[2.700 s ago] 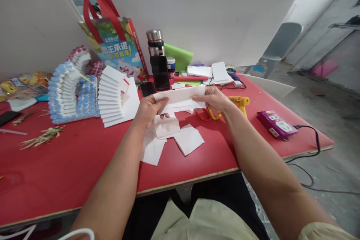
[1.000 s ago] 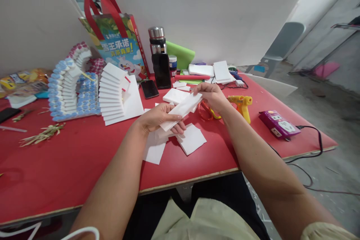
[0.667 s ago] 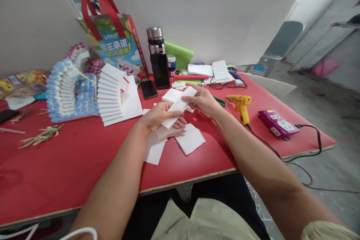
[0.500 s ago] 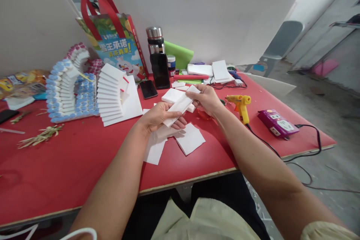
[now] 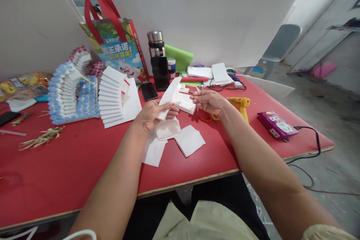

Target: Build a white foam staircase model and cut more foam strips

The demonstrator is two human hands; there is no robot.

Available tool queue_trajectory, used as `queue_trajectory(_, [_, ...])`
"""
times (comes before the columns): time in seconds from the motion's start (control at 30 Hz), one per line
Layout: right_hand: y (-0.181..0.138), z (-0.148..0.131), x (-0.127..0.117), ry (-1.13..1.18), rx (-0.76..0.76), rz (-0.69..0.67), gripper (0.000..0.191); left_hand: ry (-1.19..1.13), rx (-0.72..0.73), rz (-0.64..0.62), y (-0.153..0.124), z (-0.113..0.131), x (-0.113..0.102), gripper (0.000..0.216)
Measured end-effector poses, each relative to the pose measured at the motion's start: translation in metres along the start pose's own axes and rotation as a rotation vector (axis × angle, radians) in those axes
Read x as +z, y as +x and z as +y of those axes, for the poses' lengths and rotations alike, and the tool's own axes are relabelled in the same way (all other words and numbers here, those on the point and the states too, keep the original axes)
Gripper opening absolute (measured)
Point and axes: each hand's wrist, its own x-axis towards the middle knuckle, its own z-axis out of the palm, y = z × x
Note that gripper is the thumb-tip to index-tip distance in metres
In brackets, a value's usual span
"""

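Note:
My left hand [image 5: 153, 114] is closed around a folded white paper strip [image 5: 170, 95], thumb on top, and the strip tilts up and away. To the right, my right hand [image 5: 209, 101] is apart from the strip, its fingertips drawn together. A thin greyish bit shows near those fingertips; whether they hold it is unclear. Beneath the hands lie a thick white stack [image 5: 185, 103] and loose white paper pieces [image 5: 190, 141]. Red-orange scissor handles [image 5: 204, 115] show on the table below my right hand. Partly behind my right forearm lies a yellow glue gun [image 5: 239, 105].
On the red table [image 5: 107, 172], a fan of white folded pieces [image 5: 111, 99] and a blue-and-white folded-paper construction [image 5: 73, 93] stand left. A phone [image 5: 149, 91], black upright phone [image 5: 160, 73], steel flask [image 5: 155, 41] and bag [image 5: 120, 50] are behind. A purple power socket [image 5: 277, 125] sits right.
My right hand has let go of the paper strip and moved slightly right and down. The strip, now only in my left hand, has turned more upright.

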Motion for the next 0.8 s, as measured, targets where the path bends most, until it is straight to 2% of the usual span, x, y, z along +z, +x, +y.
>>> queue_trajectory(0.13, [-0.001, 0.001, 0.005, -0.100, -0.028, 0.002, 0.014, -0.003, 0.014, -0.026, 0.001, -0.001, 0.000, 0.018])
queue_trajectory(0.23, [-0.007, -0.005, 0.010, -0.330, -0.079, 0.103, 0.019, 0.005, 0.013, -0.030, 0.001, -0.003, 0.000, 0.020])
queue_trajectory(0.33, [-0.019, -0.018, 0.015, -0.778, -0.158, 0.308, 0.042, 0.014, 0.014, -0.019, 0.001, -0.005, 0.001, 0.024])
queue_trajectory(0.4, [-0.027, -0.028, 0.018, -1.172, -0.182, 0.451, 0.045, 0.019, 0.017, -0.014, 0.001, -0.006, 0.001, 0.025])
queue_trajectory(0.47, [-0.031, -0.033, 0.020, -1.558, -0.061, 0.518, 0.036, 0.026, 0.018, -0.015, 0.001, -0.007, 0.002, 0.025])
queue_trajectory(0.53, [-0.031, -0.032, 0.022, -1.820, 0.131, 0.445, 0.025, 0.033, 0.016, -0.020, 0.001, -0.006, 0.002, 0.024])
queue_trajectory(0.63, [-0.025, -0.021, 0.023, -1.944, 0.244, 0.299, 0.034, 0.038, 0.023, -0.041, 0.001, -0.005, 0.003, 0.025])
queue_trajectory(0.73, [-0.018, -0.009, 0.022, -1.915, 0.235, 0.324, 0.049, 0.051, 0.050, -0.059, 0.001, -0.004, 0.003, 0.025])
queue_trajectory(0.8, [-0.015, -0.006, 0.021, -1.851, 0.253, 0.344, 0.053, 0.062, 0.076, -0.073, 0.000, -0.003, 0.003, 0.024])
